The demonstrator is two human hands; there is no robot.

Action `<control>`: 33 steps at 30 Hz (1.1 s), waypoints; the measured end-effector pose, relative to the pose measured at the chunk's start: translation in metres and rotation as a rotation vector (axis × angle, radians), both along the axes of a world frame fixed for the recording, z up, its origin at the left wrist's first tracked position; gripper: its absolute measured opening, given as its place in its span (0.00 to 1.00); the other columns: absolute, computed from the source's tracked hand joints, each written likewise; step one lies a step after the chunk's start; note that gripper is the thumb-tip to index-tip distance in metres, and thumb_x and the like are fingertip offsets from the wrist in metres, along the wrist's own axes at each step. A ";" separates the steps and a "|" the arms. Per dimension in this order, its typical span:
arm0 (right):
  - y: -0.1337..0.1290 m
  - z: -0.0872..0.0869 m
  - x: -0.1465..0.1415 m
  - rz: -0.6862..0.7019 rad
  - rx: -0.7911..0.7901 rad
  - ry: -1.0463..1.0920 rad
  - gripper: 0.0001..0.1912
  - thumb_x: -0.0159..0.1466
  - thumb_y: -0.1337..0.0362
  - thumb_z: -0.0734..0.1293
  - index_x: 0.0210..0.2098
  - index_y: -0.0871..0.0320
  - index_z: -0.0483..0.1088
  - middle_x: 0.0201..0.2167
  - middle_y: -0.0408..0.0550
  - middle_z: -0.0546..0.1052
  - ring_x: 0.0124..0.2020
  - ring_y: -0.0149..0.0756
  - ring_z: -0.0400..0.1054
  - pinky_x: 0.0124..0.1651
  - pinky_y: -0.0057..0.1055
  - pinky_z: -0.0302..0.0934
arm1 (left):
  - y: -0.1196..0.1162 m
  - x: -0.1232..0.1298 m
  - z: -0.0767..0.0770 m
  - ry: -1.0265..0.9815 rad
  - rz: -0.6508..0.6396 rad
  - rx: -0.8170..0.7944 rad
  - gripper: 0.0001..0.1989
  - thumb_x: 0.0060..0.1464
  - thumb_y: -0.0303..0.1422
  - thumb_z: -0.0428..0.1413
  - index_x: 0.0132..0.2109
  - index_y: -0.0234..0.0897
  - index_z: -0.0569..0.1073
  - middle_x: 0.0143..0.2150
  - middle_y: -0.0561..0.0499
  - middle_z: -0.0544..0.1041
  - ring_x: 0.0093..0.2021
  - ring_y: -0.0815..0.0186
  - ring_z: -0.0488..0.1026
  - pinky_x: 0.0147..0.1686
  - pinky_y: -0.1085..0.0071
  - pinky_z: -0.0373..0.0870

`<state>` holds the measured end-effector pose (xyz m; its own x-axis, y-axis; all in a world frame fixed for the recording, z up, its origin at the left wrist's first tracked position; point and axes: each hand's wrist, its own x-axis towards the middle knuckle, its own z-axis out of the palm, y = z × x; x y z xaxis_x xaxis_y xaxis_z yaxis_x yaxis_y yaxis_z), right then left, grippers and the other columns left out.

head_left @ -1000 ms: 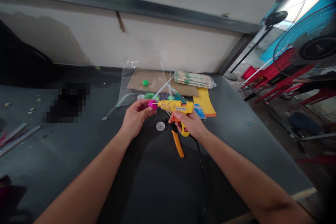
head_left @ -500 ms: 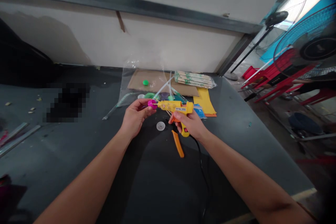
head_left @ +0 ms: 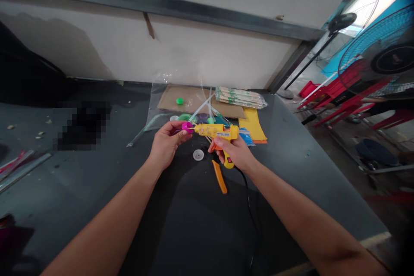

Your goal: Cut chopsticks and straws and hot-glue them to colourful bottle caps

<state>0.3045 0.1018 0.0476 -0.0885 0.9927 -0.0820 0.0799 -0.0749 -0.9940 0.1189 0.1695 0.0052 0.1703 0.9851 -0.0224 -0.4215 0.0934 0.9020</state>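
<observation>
Between the fingertips of my left hand (head_left: 166, 144) is a small magenta cap (head_left: 187, 127). My right hand (head_left: 232, 148) is wrapped round the handle of a yellow glue gun (head_left: 210, 130), with a finger at its orange trigger. The gun's nozzle points left and meets the cap's open side; whether they touch is too small to tell. Just below the hands lies a white round cap (head_left: 198, 155) with a hole in its middle. An orange cutter (head_left: 220, 177) rests under the gun, beside its black cord (head_left: 248, 198).
Behind the hands are brown cardboard (head_left: 168, 97) with a green cap (head_left: 180, 101), wrapped wooden sticks (head_left: 241, 97), yellow sheets (head_left: 254, 124) and clear plastic bags. Clear strips lie at the left on the dark table (head_left: 291, 172). A fan (head_left: 393, 58) stands at the right.
</observation>
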 end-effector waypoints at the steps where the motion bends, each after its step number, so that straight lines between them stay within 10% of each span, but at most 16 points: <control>1: 0.000 0.000 0.000 0.000 -0.003 -0.003 0.19 0.57 0.50 0.66 0.25 0.61 0.71 0.20 0.44 0.71 0.16 0.23 0.58 0.16 0.22 0.56 | 0.000 0.000 0.000 0.001 0.001 0.000 0.14 0.40 0.30 0.67 0.37 0.37 0.76 0.36 0.52 0.79 0.37 0.67 0.76 0.41 0.67 0.76; 33: 0.002 -0.005 0.002 -0.042 -0.036 -0.029 0.18 0.57 0.51 0.66 0.24 0.62 0.71 0.19 0.44 0.71 0.14 0.23 0.58 0.15 0.23 0.56 | 0.002 -0.002 -0.002 -0.049 0.026 0.012 0.15 0.41 0.29 0.67 0.40 0.38 0.75 0.38 0.53 0.79 0.41 0.68 0.76 0.46 0.67 0.74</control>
<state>0.3069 0.1043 0.0429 -0.0440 0.9919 -0.1193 0.1048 -0.1142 -0.9879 0.1168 0.1718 0.0034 0.1451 0.9894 -0.0029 -0.4674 0.0711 0.8812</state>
